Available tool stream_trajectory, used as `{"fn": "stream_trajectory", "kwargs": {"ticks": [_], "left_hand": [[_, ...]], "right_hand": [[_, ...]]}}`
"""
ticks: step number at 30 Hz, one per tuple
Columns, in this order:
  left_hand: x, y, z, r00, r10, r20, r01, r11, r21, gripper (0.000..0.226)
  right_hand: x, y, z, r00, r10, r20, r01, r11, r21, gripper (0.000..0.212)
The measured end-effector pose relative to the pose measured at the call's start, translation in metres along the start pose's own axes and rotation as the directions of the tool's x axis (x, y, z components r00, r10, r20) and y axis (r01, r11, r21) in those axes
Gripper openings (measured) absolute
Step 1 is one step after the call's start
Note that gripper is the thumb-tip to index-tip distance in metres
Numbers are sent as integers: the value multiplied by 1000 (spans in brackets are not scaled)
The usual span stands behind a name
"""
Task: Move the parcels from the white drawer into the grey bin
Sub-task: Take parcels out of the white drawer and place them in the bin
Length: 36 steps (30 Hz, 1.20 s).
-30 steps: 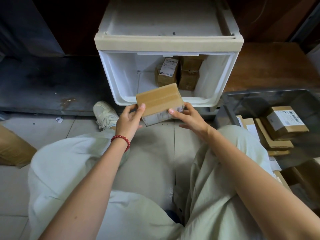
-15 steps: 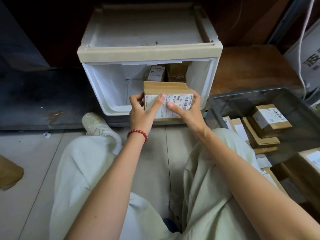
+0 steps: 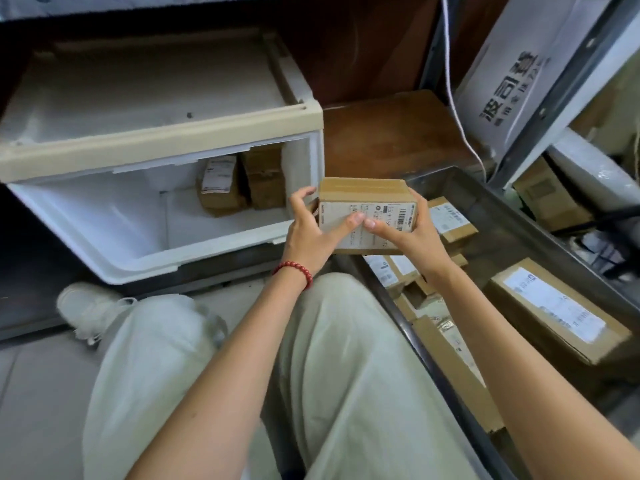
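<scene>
I hold a small cardboard parcel (image 3: 363,199) with a white shipping label facing me. My left hand (image 3: 313,233) grips its left side and my right hand (image 3: 407,233) grips its right side, thumbs on the label. The parcel hangs between the white drawer (image 3: 138,251) and the grey bin (image 3: 485,199), just over the bin's near-left corner. Two brown parcels (image 3: 239,185) stand at the back right inside the open drawer. Several labelled parcels (image 3: 450,220) lie in the bin.
My legs in pale trousers (image 3: 346,375) and a white shoe (image 3: 90,310) fill the floor below. A big labelled box (image 3: 554,310) lies at the bin's right side. A metal shelf post (image 3: 561,81), a white bag (image 3: 526,64) and a white cord (image 3: 457,109) stand behind the bin.
Both hands have carried the parcel from the drawer's front to the right, towards the grey bin. The view has turned right, showing more of the bin.
</scene>
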<state>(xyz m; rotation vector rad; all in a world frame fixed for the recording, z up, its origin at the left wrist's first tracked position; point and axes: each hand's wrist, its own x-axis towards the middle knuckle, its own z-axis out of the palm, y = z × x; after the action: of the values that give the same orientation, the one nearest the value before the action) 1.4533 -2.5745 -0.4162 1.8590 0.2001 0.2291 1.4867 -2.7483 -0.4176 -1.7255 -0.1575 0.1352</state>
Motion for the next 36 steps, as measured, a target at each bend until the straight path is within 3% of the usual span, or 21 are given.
{"fn": "stream_trajectory", "kwargs": {"ticks": [4, 6, 8, 10, 13, 17, 21, 26, 31, 33, 36], "left_hand": [[21, 16, 40, 993, 35, 109, -52, 986, 161, 69], [27, 20, 61, 982, 61, 179, -110, 953, 283, 64], [28, 17, 79, 965, 79, 252, -192, 866, 462, 58], [28, 9, 92, 946, 139, 294, -301, 716, 629, 52], [37, -2, 94, 918, 238, 317, -395, 607, 689, 47], [49, -18, 81, 917, 208, 340, -397, 553, 733, 46], [49, -30, 63, 919, 242, 312, -394, 525, 754, 42], [47, -45, 42, 937, 247, 249, -343, 494, 799, 40], [38, -49, 24, 959, 235, 156, -256, 494, 831, 44], [33, -49, 15, 966, 212, 147, -234, 486, 842, 47], [24, -48, -6, 971, 178, 162, -226, 438, 870, 51]], "right_hand": [[-13, 28, -33, 979, 173, -105, -162, 981, 102, 113], [-23, 41, -45, 951, 264, -161, -241, 959, 146, 109], [-30, 58, -55, 915, 345, -210, -317, 935, 157, 100], [-33, 75, -62, 883, 423, -206, -395, 904, 164, 94], [-33, 94, -61, 833, 527, -170, -498, 847, 188, 99], [-23, 106, -47, 786, 602, -141, -585, 798, 144, 99], [-12, 110, -23, 817, 571, -87, -568, 821, 51, 69], [7, 110, 1, 813, 532, -235, -579, 783, -229, 60], [12, 103, 1, 813, 487, -318, -581, 648, -493, 88], [9, 97, 2, 845, 401, -354, -535, 615, -579, 92], [5, 84, 7, 921, 273, -278, -390, 638, -664, 87]]}}
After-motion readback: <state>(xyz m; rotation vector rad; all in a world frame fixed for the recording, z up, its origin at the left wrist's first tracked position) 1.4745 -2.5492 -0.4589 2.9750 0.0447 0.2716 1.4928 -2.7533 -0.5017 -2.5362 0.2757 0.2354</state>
